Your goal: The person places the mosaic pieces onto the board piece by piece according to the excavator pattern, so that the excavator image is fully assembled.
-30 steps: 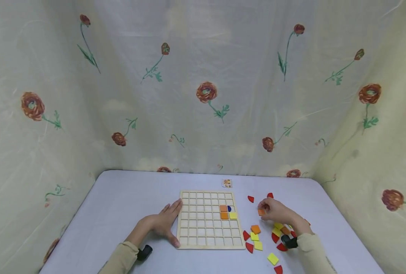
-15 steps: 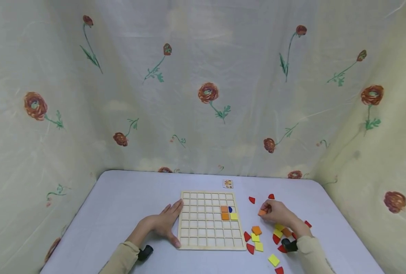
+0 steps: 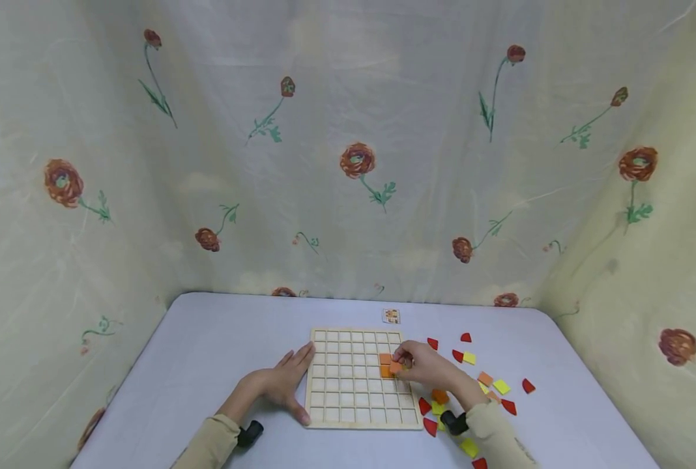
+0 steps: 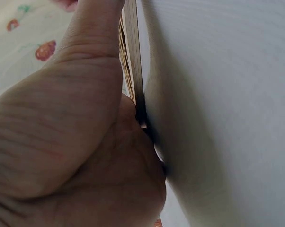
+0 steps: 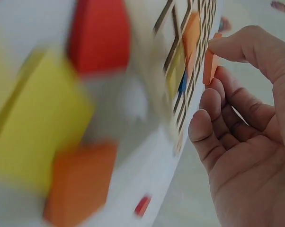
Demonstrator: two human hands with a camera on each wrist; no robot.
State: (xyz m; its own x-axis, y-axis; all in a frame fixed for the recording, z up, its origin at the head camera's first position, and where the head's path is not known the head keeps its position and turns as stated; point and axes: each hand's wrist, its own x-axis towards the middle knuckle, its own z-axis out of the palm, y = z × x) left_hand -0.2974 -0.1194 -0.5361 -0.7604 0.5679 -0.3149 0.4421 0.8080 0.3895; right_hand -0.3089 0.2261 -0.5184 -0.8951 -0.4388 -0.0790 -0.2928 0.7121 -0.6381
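Observation:
Thumb and fingers of my right hand (image 3: 423, 365) pinch an orange square tile (image 5: 210, 65) above the right part of a wooden grid board (image 3: 348, 384). In the head view this tile overlaps two orange tiles (image 3: 385, 359) seated in neighbouring cells. A blue piece (image 5: 182, 83) and a yellow tile (image 5: 173, 75) also sit in the grid, seen in the right wrist view; in the head view my right hand mostly covers them. My left hand (image 3: 280, 383) lies with fingers extended and thumb spread along the board's left edge, touching it.
Loose red quarter-round pieces (image 3: 509, 407), yellow squares (image 3: 502, 387) and orange squares (image 3: 440, 397) lie scattered right of the board, some under my right forearm. A small printed card (image 3: 391, 316) lies behind the board. Patterned cloth (image 3: 348, 241) hangs beyond the white table (image 3: 225, 332).
My right hand has carried the orange tile left from among the loose pieces to over the board. More loose pieces at the right now show. My left hand has stayed in place.

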